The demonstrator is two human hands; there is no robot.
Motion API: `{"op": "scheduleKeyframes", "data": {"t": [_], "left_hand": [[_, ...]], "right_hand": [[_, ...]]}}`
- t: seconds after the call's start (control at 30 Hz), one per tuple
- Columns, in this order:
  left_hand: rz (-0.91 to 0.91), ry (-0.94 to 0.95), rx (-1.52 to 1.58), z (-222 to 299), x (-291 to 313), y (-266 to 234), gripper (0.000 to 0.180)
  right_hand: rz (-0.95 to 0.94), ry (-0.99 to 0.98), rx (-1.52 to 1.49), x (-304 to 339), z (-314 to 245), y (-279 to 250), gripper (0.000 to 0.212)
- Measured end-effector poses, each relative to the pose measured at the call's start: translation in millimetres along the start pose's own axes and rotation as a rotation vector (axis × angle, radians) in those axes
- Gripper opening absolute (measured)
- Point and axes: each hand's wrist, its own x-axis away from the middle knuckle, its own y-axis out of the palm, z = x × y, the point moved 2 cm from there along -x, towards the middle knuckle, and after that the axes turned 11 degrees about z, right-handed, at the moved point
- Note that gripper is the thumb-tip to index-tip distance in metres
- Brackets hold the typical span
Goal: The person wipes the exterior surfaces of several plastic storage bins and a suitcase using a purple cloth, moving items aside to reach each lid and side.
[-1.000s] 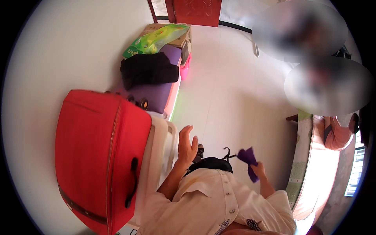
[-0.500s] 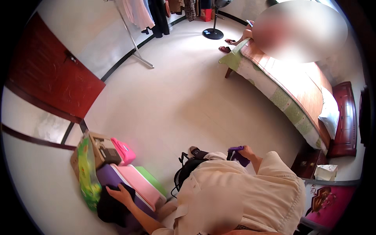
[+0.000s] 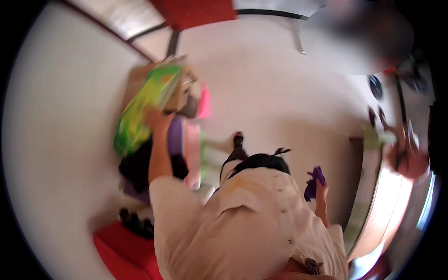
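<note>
My left hand (image 3: 159, 120) reaches forward over the stack at the left, next to a green plastic bag (image 3: 156, 95). Motion smears its fingers, so whether it touches the bag is unclear. Below that forearm, a black cloth (image 3: 136, 164) lies on a purple, pink and green plastic storage unit (image 3: 192, 151). At my right side, my right hand (image 3: 321, 189) is closed around a crumpled purple cloth (image 3: 313, 181), held in the air above the floor.
A cardboard box (image 3: 179, 98) and a bright pink item (image 3: 204, 101) stand beyond the storage unit. Behind it sits a red box (image 3: 126, 247) with dark round objects nearby. To the right is a bed (image 3: 361, 196), with another person's legs (image 3: 403, 144) at its far end.
My view has swung left. My left hand has left the black cloth and moved forward to the green bag. My right hand still holds the purple cloth.
</note>
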Motion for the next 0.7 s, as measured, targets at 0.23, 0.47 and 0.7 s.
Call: {"op": "scheduleKeyframes", "data": {"t": [0.23,0.47,0.7], "left_hand": [[-0.21,-0.099,-0.216,-43.5,-62.6,32.3,0.13],[0.136,-0.085,-0.341,-133.7,-97.7,92.8,0.068],[0.223,-0.181,0.178,-173.1,-96.8,73.3,0.031]], "right_hand": [[0.129,-0.195,0.96,-14.7,44.8,21.8,0.046],[0.142,-0.189,0.892,-8.5,-15.8,90.5,0.042],[0.058,-0.125,0.904,-11.7,-60.4,146.4,0.036]]}}
